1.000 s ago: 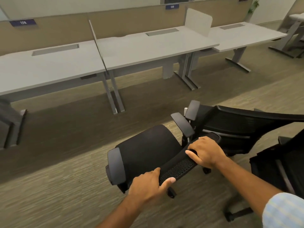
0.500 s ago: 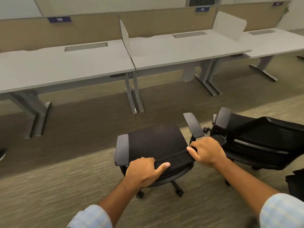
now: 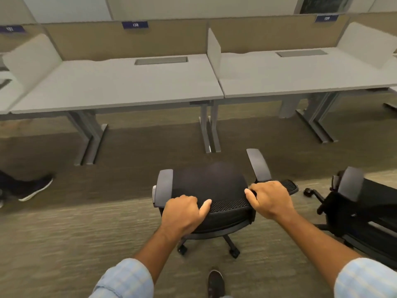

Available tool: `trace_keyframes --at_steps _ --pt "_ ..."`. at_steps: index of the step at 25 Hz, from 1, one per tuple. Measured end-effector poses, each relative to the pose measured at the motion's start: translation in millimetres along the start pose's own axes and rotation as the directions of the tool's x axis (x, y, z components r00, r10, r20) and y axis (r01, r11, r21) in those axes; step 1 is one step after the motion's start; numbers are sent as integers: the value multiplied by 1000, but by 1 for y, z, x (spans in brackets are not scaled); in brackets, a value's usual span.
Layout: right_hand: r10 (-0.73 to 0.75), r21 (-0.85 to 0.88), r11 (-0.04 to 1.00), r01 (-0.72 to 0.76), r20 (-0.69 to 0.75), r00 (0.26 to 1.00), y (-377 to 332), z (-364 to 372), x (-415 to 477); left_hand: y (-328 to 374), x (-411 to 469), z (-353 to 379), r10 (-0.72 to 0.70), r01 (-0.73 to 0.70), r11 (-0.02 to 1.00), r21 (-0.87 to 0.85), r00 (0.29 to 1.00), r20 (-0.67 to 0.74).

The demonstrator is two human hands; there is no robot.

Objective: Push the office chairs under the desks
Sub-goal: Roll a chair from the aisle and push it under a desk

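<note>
A black office chair (image 3: 211, 183) with grey armrests stands on the carpet in front of me, its seat facing a grey desk (image 3: 120, 87) marked 138. My left hand (image 3: 182, 214) grips the left part of the chair's mesh backrest top. My right hand (image 3: 270, 201) grips the right part of the same backrest edge. The chair's front sits short of the desk's legs (image 3: 209, 130). A second black chair (image 3: 365, 214) stands at the right, turned away.
A neighbouring desk (image 3: 300, 74) stands to the right, with white dividers between desks and a tan partition behind. Another person's foot in a dark shoe (image 3: 34, 189) is on the floor at the left. My own shoe (image 3: 216, 282) shows at the bottom.
The chair has swung round to face the desks squarely and rolled left, away from the second chair. Both hands kept their grip on the backrest. A foot came into view at left.
</note>
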State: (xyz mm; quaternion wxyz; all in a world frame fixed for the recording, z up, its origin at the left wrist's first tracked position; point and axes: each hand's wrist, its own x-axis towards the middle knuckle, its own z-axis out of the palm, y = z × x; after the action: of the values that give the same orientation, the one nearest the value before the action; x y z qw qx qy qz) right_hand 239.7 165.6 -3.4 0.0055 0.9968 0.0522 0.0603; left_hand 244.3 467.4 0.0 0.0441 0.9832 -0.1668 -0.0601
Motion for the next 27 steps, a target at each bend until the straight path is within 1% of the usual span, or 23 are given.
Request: trace_keyframes --at_steps 2,6,8,11,12,13,16,21,27 --pt "-18 -2 1000 18 -32 999 -21 5 32 -31 18 -7 -21 21 1000 10 1000 -3" --pt "-52 4 999 52 -40 998 -63 16 95 -93 55 -13 -71 72 995 63 997 -14" --pt "-93 14 996 93 -12 996 -82 19 129 -127 76 -17 -94 96 993 72 995 -25" --pt "-230 78 971 225 69 971 -95 21 186 -174 106 -29 -122 123 991 59 992 -22" --pt "-257 94 964 248 103 961 -94 21 205 -187 117 -33 -131 133 990 53 991 -28" --pt "-265 98 962 254 116 957 -93 21 224 -200 127 -36 -144 145 988 42 989 -32" --pt "-259 51 965 256 84 962 -100 26 274 -237 155 -43 -173 174 984 30 984 -34" --pt "-253 60 967 248 116 960 -142 33 338 -296 195 -52 -190 190 982 3 981 -50" --pt "-237 74 970 230 100 966 -205 48 417 -390 247 -60 -174 175 985 1 980 -98"
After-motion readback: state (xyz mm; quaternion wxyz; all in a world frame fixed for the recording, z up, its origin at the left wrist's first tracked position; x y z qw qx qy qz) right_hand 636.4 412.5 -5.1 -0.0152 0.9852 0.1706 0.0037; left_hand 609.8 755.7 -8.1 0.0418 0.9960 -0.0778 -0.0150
